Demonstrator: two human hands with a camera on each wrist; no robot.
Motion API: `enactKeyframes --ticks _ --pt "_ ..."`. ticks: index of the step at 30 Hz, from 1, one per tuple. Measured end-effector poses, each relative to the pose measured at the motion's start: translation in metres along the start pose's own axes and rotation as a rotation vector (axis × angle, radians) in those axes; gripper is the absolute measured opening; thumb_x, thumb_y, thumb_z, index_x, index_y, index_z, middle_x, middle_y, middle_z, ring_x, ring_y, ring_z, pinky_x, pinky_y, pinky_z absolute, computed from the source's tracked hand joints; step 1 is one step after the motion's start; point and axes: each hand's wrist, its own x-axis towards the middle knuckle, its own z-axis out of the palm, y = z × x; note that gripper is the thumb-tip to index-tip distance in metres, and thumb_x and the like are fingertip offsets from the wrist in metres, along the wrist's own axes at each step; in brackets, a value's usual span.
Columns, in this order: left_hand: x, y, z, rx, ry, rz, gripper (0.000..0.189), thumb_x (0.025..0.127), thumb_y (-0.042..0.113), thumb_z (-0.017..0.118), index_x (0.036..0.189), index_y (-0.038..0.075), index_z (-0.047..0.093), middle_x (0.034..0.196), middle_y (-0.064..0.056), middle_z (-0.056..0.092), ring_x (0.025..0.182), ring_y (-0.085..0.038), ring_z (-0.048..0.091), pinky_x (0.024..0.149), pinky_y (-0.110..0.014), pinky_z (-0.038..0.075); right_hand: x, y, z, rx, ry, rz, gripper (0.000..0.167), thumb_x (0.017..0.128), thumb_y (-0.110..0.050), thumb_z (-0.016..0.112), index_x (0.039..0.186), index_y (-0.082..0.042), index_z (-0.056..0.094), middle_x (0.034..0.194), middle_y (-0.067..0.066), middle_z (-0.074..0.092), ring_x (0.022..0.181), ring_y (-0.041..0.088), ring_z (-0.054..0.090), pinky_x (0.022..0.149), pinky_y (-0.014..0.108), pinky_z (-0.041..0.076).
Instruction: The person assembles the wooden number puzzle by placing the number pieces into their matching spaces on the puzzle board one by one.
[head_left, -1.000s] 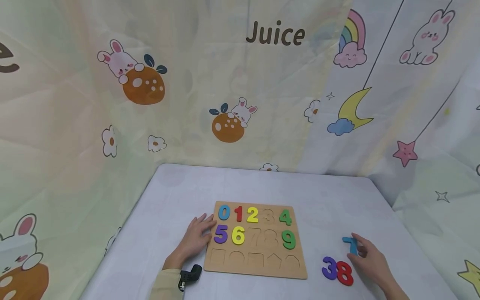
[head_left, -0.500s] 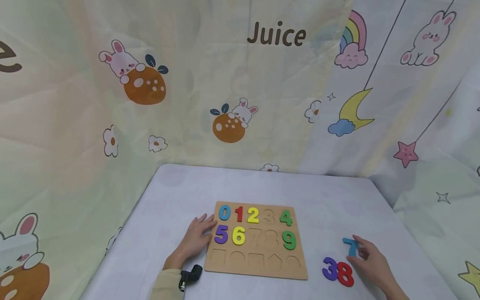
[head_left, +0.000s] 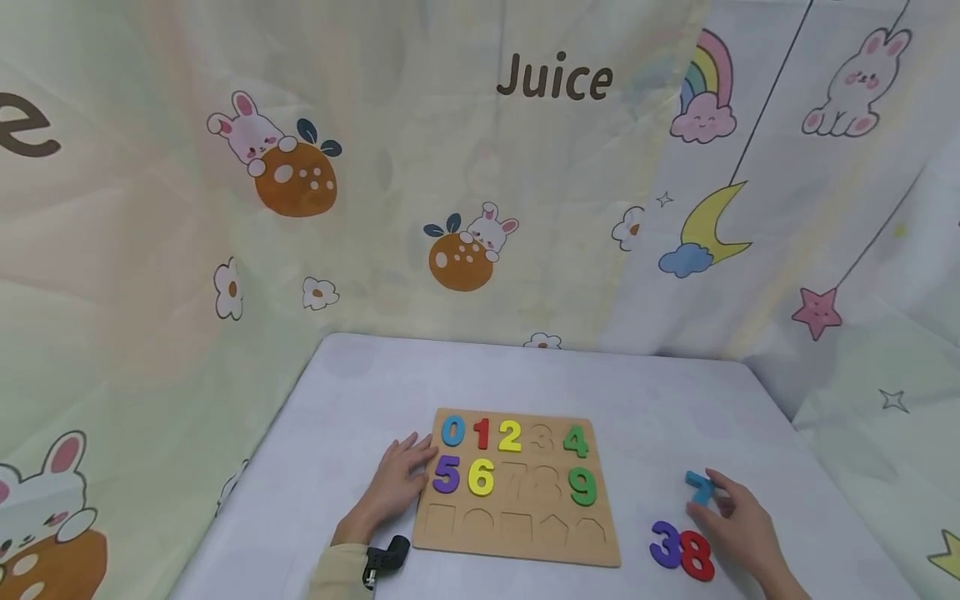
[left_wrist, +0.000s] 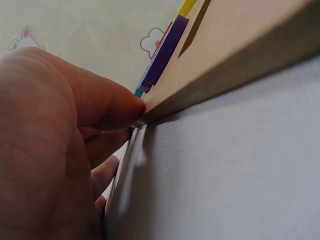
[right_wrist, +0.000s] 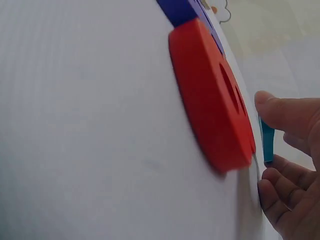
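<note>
Blue number 7 [head_left: 701,487] is pinched between the thumb and fingers of my right hand [head_left: 738,521], at the right of the table. Just in front of that hand lie a purple 3 [head_left: 665,544] and a red 8 [head_left: 697,556], side by side; the red 8 [right_wrist: 212,97] looms large in the right wrist view. My left hand [head_left: 393,479] touches the left edge of the wooden number board [head_left: 517,533] with extended fingers. In the left wrist view the thumb [left_wrist: 112,102] meets the board's edge near the purple 5 [left_wrist: 165,55].
In the board sit the 0 [head_left: 453,431], 1 [head_left: 482,433], 2 [head_left: 510,436], 4 [head_left: 576,442], 5 [head_left: 446,474], 6 [head_left: 481,477] and 9 [head_left: 582,486]. Bare recesses show for 3, 7, 8 and the bottom-row shapes. A printed cloth [head_left: 375,167] hangs behind the white table [head_left: 375,375].
In my right fingers the blue 7 has turned so that its stem slants toward the lower left. The head view has shifted slightly. My left hand stays at the board's edge.
</note>
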Motion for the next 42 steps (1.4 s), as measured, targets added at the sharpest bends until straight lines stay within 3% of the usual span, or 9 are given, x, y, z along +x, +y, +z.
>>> enactKeyframes --ticks 7,13,23,38,42 --pt "-0.002 0.001 -0.001 0.004 0.001 -0.004 0.043 0.091 0.009 0.061 0.133 0.007 0.060 0.151 -0.003 0.045 0.147 -0.032 0.023 0.121 -0.053 0.007 -0.002 -0.016 0.009 0.038 0.037 -0.032 0.081 0.087 -0.034 0.074 0.148 0.000 0.032 0.139 0.033 0.037 0.120 0.054 0.045 0.092 0.062 0.049" --pt "-0.004 -0.001 0.001 -0.026 0.008 -0.031 0.043 0.090 0.009 0.061 0.133 0.008 0.060 0.151 -0.002 0.045 0.147 -0.031 0.022 0.121 -0.055 0.006 -0.007 -0.038 0.021 0.054 0.047 -0.115 0.078 0.088 -0.034 0.072 0.148 -0.002 0.034 0.141 0.031 0.038 0.121 0.052 0.047 0.093 0.061 0.049" --pt "-0.007 -0.006 0.003 -0.001 0.009 0.003 0.043 0.091 0.009 0.061 0.133 0.007 0.060 0.150 -0.004 0.046 0.146 -0.031 0.025 0.121 -0.054 0.007 -0.003 -0.066 0.043 0.052 0.059 -0.240 0.075 0.086 -0.034 0.075 0.145 -0.003 0.040 0.137 0.027 0.046 0.115 0.046 0.054 0.090 0.056 0.053" --pt "-0.006 -0.002 0.005 0.000 -0.017 -0.012 0.042 0.091 0.010 0.060 0.134 0.009 0.060 0.150 -0.002 0.046 0.147 -0.030 0.024 0.121 -0.053 0.008 -0.007 -0.107 0.069 0.193 0.023 -0.281 0.067 0.089 -0.029 0.072 0.144 -0.004 0.043 0.141 0.025 0.047 0.119 0.043 0.054 0.098 0.055 0.049" --pt "-0.005 0.002 0.001 0.009 -0.005 0.017 0.042 0.091 0.010 0.061 0.133 0.008 0.060 0.149 -0.004 0.047 0.146 -0.031 0.026 0.121 -0.053 0.008 -0.010 -0.116 0.072 0.222 0.024 -0.276 0.066 0.090 -0.026 0.069 0.145 -0.004 0.041 0.143 0.023 0.045 0.124 0.043 0.050 0.102 0.054 0.046"
